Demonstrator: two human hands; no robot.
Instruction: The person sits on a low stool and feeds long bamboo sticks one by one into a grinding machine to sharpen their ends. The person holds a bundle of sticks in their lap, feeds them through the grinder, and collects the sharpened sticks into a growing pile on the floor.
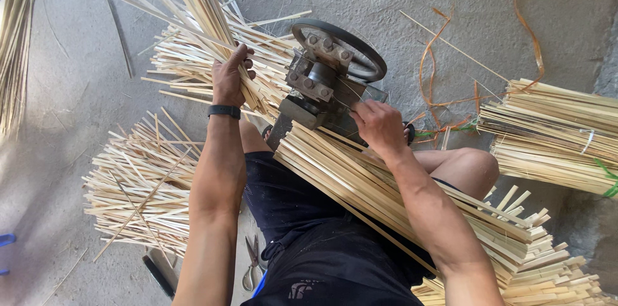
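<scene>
Head view: my left hand (pixel 230 77) clamped on split strips (pixel 257 90) left of centre; right hand (pixel 380 127) pinches strip at splitter machine (pixel 328 81), frame centre. Bamboo slat bundle (pixel 399 196) across lap. I judge: feed straight, keep fingertips off wheel.

**A:** Just the one view here, worn on the head, looking steeply down over the lap at the small metal machine with the wheel (pixel 331 74). Pretty close in, arm's reach at most.

**B:** Yep, machine sitting a bit above centre of frame. Forearms coming in from the bottom edge, left hand (pixel 230 77) just left of the machine, right hand (pixel 378 127) just below and right of it.

**A:** Facing mostly the concrete floor (pixel 64 87) beyond the machine, no horizon at all.

**B:** No second view, so nothing shared.
</scene>
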